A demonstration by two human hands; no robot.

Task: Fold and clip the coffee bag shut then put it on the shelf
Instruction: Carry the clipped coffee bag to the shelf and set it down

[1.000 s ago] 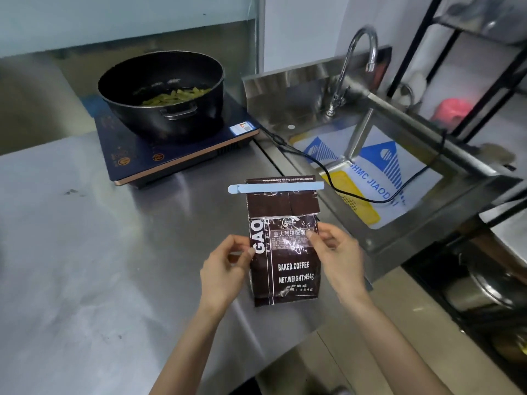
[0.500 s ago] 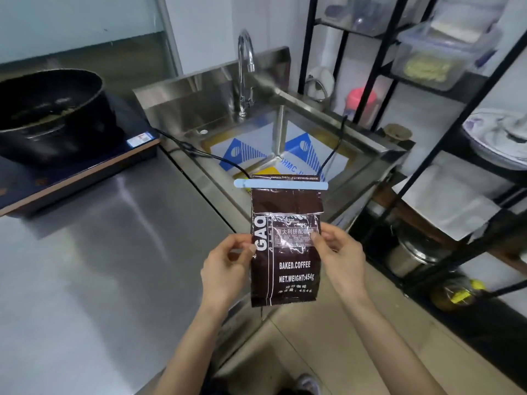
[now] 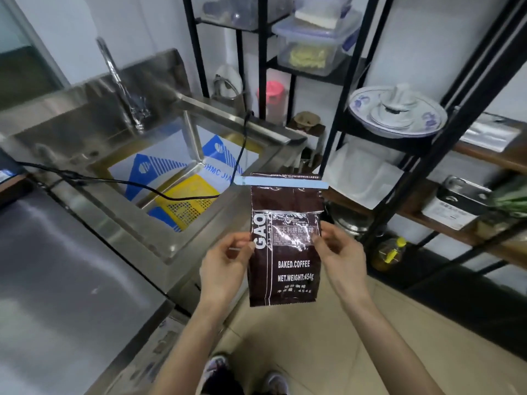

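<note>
Filling the right half of the view, the black metal shelf rack [image 3: 368, 115] is the place still to be reached; its boards carry a lidded plastic box [image 3: 313, 44], a blue-and-white dish [image 3: 399, 112] and folded white paper [image 3: 362, 172], with bare room hard to judge from here. To the left lie the steel surface [image 3: 57, 266] and the sink [image 3: 148, 143], whose lining shows blue print reading partly "HMC JIA".

Between sink and rack, held upright in the air above the floor, is the coffee bag [image 3: 285, 252]. Its top looks folded over, and a pale blue clip [image 3: 281, 181] runs across it from edge to edge, so folding and clipping appear done; only the placing on the shelf seems left.

Each side edge of the bag is pinched at about mid-height: the left hand [image 3: 225, 263] narrow, thumb on the front near the "GAO" lettering, and the right hand [image 3: 342, 258] narrow too, fingers on the silver label.

Readable on the bag: "GAO" set vertically, "BAKED.COFFEE", "NET.WEIGHT:454g", with Chinese characters too small to make out surely.
</note>
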